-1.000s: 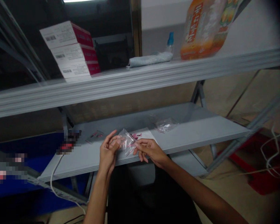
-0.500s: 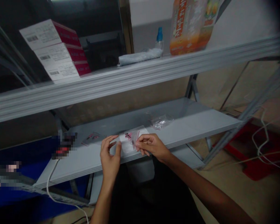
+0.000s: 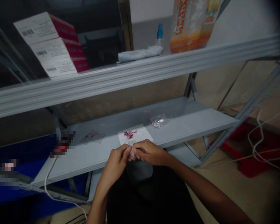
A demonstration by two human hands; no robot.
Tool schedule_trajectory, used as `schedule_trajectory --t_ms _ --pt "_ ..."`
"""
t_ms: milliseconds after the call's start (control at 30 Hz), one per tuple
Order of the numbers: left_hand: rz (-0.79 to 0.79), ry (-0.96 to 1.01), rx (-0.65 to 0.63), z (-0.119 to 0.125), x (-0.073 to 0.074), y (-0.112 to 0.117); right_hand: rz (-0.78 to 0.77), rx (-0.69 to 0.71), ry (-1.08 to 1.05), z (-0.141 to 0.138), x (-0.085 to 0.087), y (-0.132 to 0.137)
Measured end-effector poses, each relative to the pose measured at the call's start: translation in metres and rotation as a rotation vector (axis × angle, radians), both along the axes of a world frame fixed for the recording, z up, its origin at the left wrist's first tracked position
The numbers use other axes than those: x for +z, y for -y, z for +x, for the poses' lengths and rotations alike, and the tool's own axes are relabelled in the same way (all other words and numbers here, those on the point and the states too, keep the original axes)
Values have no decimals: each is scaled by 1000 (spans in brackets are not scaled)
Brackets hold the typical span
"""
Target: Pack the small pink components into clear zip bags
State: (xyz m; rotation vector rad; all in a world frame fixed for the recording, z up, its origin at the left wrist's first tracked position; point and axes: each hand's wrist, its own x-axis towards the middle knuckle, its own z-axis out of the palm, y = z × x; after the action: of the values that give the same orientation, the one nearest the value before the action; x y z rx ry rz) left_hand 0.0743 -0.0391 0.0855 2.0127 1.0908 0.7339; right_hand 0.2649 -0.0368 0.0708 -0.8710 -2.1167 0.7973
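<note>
grey steel shelf [image 3: 191, 124]: left hand [image 3: 115, 165] and right hand [image 3: 151, 154] clamped together on a small pink-tinged plastic packet [image 3: 132, 155] at 6 o'clock, below a printed white card [image 3: 133, 134]; crumpled clear bag [image 3: 158, 119] at 2 o'clock.

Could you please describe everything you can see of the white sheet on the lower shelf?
The white sheet, apparently paper or card, is rectangular and lies flat, slightly askew, on the pale grey shelf. Pink marks and a small dark bar sit near its top, unreadable. Its near edge is hidden behind the left hand, the right hand and the pinkish bundle they hold; any contact cannot be seen.
</note>
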Motion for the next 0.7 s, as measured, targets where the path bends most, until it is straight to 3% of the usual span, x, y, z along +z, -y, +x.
schedule_trajectory --t_ms 167,433,567,700 --pt "84 -196 74 -1 -2 2 96 -167 89 -8 -9 -2" --pt "112 -303 99 -3 -5 2 199 -281 178 -11 -17 -3" --pt "104 -292 126 -2 -5 3 184 -406 171 -4 -23 -14" --pt "75 -267 187 4 -10 1 180 -372 20 -6 -22 -12"
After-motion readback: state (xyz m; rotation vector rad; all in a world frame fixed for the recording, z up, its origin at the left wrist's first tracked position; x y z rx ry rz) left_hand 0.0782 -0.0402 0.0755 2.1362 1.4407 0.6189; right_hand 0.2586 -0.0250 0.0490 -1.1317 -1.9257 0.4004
